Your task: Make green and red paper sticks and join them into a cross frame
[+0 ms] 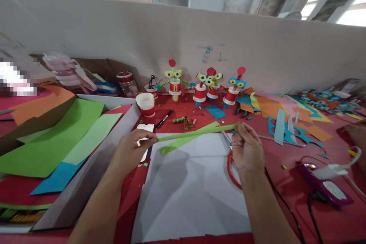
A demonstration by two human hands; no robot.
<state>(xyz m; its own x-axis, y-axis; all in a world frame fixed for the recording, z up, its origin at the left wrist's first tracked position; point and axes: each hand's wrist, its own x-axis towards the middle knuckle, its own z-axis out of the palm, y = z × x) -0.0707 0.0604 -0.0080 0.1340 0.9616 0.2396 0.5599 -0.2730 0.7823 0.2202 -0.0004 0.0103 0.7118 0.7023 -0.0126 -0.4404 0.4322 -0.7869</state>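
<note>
A long green paper strip (197, 132) is stretched between my two hands above a white sheet (188, 190). My left hand (137, 146) pinches its left end, over a phone (146, 127). At the other end, the fingers of my right hand (248, 146) are closed on the strip. A second green strip (183, 142) lies slantwise beneath the first, on the sheet. Scissors with red handles (230, 167) rest beside my right hand, which partly hides them.
Paper-cup figures (175, 87) stand by the white partition, near stacked cups (145, 103). A box (114, 141) of coloured paper is at left. A purple power strip (326, 188) with cables and another person's hand (356, 135) are at right.
</note>
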